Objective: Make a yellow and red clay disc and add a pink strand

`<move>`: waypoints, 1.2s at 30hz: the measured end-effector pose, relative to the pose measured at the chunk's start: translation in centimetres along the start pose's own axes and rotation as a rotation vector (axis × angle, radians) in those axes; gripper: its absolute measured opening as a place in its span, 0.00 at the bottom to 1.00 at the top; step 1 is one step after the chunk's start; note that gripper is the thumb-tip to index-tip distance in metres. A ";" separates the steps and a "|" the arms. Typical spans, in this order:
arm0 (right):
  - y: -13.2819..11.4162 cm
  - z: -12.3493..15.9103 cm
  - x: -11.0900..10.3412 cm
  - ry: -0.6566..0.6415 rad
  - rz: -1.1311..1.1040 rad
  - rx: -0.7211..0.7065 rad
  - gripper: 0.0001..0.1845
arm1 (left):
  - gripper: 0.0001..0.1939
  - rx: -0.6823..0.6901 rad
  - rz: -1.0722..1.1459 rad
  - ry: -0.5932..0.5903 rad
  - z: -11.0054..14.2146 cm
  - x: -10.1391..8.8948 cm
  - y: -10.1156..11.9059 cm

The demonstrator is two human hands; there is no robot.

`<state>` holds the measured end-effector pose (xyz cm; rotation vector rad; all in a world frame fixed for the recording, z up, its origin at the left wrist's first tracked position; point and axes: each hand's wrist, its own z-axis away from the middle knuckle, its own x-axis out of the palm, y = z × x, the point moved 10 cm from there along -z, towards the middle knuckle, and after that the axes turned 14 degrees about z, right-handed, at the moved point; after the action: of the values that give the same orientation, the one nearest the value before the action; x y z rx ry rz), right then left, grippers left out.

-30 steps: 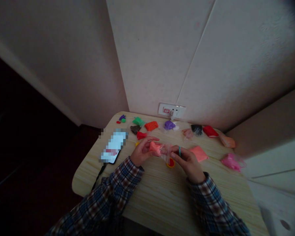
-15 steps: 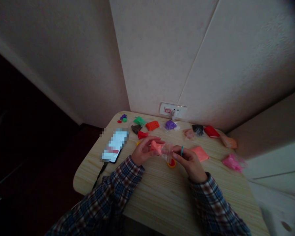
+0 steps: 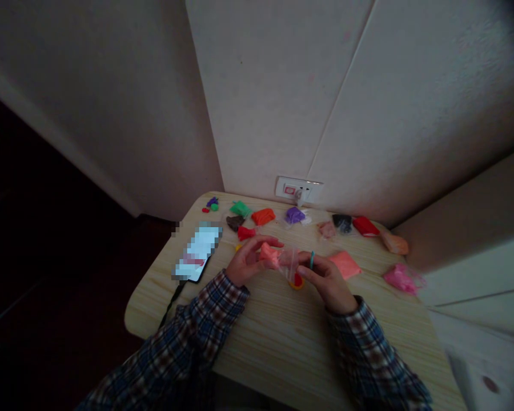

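Between both hands, above the table, is a clear plastic bag [image 3: 289, 264] with a soft coral-pink lump [image 3: 269, 255] in its left end. My left hand [image 3: 249, 261] is closed round the lump end, thumb below and fingers behind. At the bag's other end, my right hand [image 3: 328, 279] pinches the clear plastic between thumb and fingers; a teal ring is on one finger. Under the bag, partly hidden, lies a small yellow-rimmed round piece with a red middle [image 3: 298, 281]. Just behind my right hand rests a flat coral-pink packet [image 3: 345, 264].
Bagged coloured lumps line the table's back: green [image 3: 240, 209], orange [image 3: 263, 216], purple [image 3: 295, 215], black [image 3: 342, 222] and red [image 3: 365, 226]. A pink bag [image 3: 402, 278] sits at the right edge. A phone [image 3: 198, 251] with a cable lies at left. Behind is a wall socket [image 3: 298, 189].
The whole view has shifted slightly. Both hands keep their hold on the bag, and its clear end looks a little more upright near my right fingers.
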<state>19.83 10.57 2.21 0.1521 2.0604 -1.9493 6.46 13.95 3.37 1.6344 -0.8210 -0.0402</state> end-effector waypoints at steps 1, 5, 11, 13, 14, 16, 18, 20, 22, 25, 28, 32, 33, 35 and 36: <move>0.1 0.0 0.0 -0.001 -0.001 0.003 0.19 | 0.24 -0.001 0.002 -0.002 0.0 0.0 0.0; 0.3 0.0 0.0 -0.003 -0.005 0.002 0.20 | 0.25 -0.009 0.008 0.000 0.1 0.0 -0.2; 0.5 0.0 0.0 -0.007 0.001 -0.003 0.20 | 0.25 -0.005 0.006 0.004 0.0 -0.1 -0.2; 0.6 -0.1 -0.1 -0.005 0.006 -0.005 0.19 | 0.25 0.001 -0.001 0.012 0.0 -0.2 -0.2; 0.6 -0.1 -0.1 -0.002 0.008 -0.006 0.20 | 0.25 0.003 -0.004 0.014 0.0 -0.3 -0.2; 0.6 -0.1 -0.2 0.007 0.013 -0.009 0.21 | 0.25 0.003 -0.006 0.014 0.0 -0.3 -0.3; 0.5 -0.1 -0.3 0.012 0.019 -0.014 0.21 | 0.26 -0.001 -0.004 0.008 0.1 -0.3 -0.5; 0.2 -0.1 -0.2 0.005 0.029 -0.020 0.21 | 0.27 -0.008 -0.006 0.002 0.1 -0.3 -0.6; 0.0 -0.1 -0.1 -0.004 0.045 -0.028 0.21 | 0.28 -0.015 -0.012 -0.005 0.2 -0.2 -0.5; -0.2 -0.1 0.0 -0.007 0.085 -0.039 0.20 | 0.29 -0.020 -0.035 -0.013 0.2 -0.1 -0.2; 0.1 -0.1 0.2 -0.003 0.152 -0.050 0.19 | 0.29 -0.023 -0.069 -0.024 0.3 0.1 -0.2; 0.5 -0.1 0.4 0.017 0.268 -0.059 0.16 | 0.31 0.043 -0.262 -0.001 0.5 0.1 -0.1; 0.4 -0.1 0.4 0.026 0.297 -0.064 0.16 | 0.31 0.085 -0.340 0.015 0.6 0.1 0.2; -0.1 0.0 0.2 0.056 0.361 -0.080 0.16 | 0.29 0.206 -0.508 0.044 0.9 0.5 1.2; -0.5 0.1 0.1 0.078 0.396 -0.092 0.15 | 0.28 0.276 -0.596 0.065 1.1 0.7 1.8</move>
<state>19.63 10.41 2.63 0.5756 1.9778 -1.6292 5.62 12.65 5.01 2.0834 -0.2727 -0.3019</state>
